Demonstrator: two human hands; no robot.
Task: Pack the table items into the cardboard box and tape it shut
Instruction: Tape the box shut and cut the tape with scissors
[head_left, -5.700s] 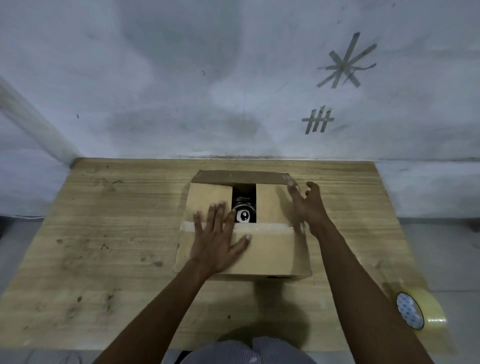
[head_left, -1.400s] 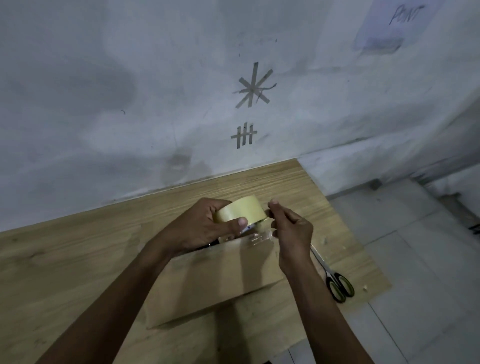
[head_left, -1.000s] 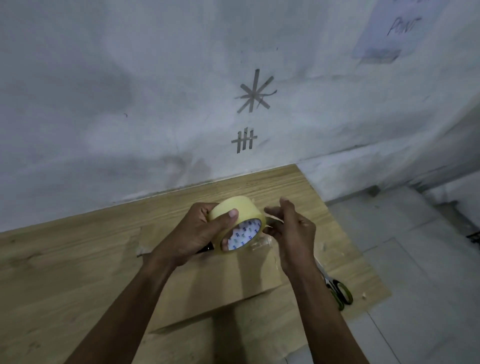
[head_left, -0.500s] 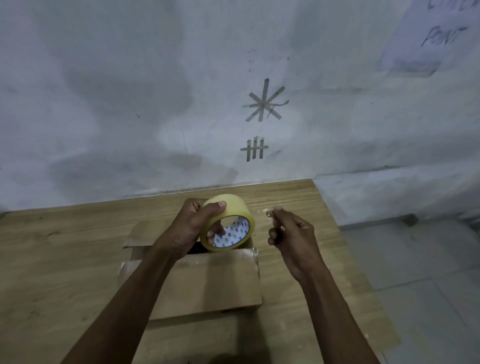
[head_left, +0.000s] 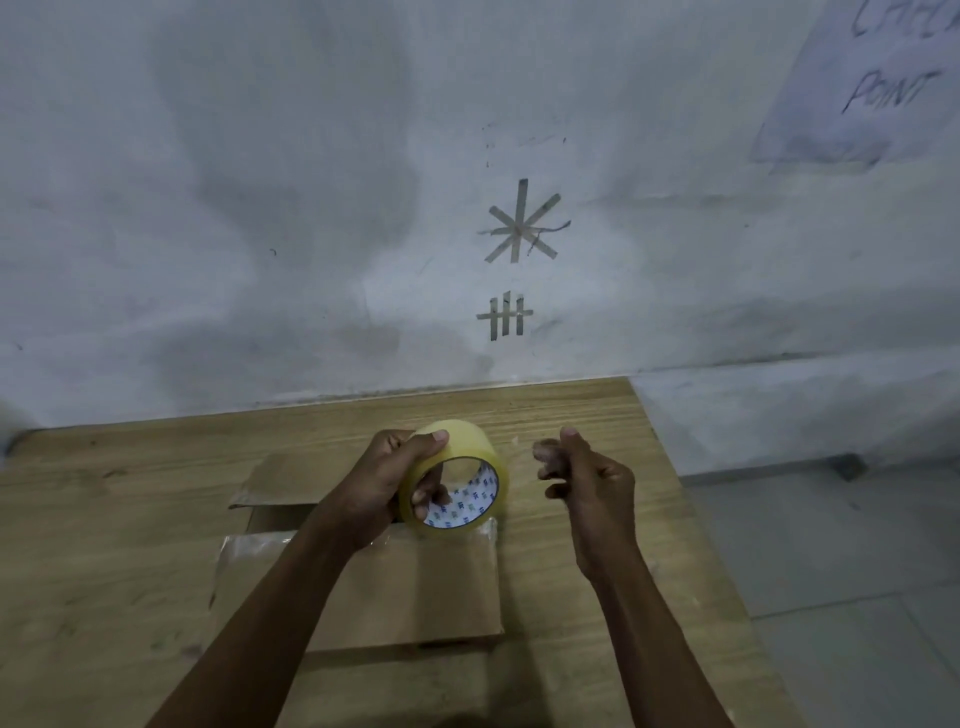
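Head camera looks down on my left hand (head_left: 382, 486) gripping the tape roll (head_left: 462, 441), thumb over the top and fingers through the core. I hold it just above the cardboard box (head_left: 374, 587) so a strip can run across the flaps. My right hand (head_left: 589, 480) hovers beside the roll, fingers curled as if pinching the free end (too blurred to confirm). The box sits on the table (head_left: 104, 519), its far flap folded back. Blue print inside the core is unreadable; the wall sheet (head_left: 883, 88) reads "POINT".
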